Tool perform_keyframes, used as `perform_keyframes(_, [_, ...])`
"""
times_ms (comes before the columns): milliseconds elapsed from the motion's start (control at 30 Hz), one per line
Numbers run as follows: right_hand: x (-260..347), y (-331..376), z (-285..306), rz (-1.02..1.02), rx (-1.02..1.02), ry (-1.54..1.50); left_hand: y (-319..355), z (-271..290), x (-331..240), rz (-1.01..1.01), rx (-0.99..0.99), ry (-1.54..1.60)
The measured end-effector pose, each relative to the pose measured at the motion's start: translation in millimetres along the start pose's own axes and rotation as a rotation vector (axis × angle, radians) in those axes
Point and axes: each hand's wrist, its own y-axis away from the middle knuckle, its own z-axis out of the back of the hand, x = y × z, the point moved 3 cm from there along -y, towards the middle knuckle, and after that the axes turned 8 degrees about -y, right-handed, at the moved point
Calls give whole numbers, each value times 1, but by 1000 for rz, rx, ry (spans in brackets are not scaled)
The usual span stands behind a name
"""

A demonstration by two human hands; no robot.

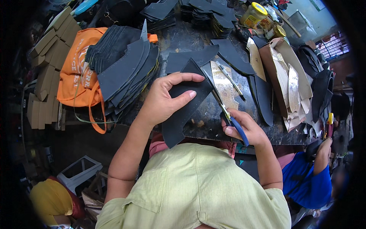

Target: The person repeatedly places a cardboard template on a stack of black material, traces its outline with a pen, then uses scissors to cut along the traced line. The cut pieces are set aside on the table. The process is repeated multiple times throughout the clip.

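My left hand [164, 93] holds a black, dark-faced sheet piece [177, 124] over the front of the table. Its thumb and index finger lie on top of the piece, and the other fingers are hidden beneath. In my right hand [248, 128] is a pair of scissors [239, 130] with blue handles. The blades point up and left along the piece's right edge; whether they are parted there I cannot make out. More black cut pieces [230, 55] lie just beyond. A pen [231, 81] rests on a worn, silvery template [223, 89] beside the blades.
Stacked black pieces [124, 65] sit at left by an orange bag [70, 89]. Rightward stands a cardboard box [272, 68] of templates. A yellow-lidded jar [253, 17] is at the back. Cartons [47, 80] pile up far left. People in blue [310, 179] and yellow [51, 200] are nearby.
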Motion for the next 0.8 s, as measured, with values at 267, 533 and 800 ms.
perform_keyframes(267, [-9, 9, 0, -93, -115, -18, 0, 2, 1, -10, -2, -51])
perform_keyframes(533, [-11, 13, 2, -161, -98, -43, 1, -3, 2, -11, -24, -6])
perform_keyframes(800, [0, 0, -3, -30, -115, -34, 3, -21, -3, 44, 79, 40])
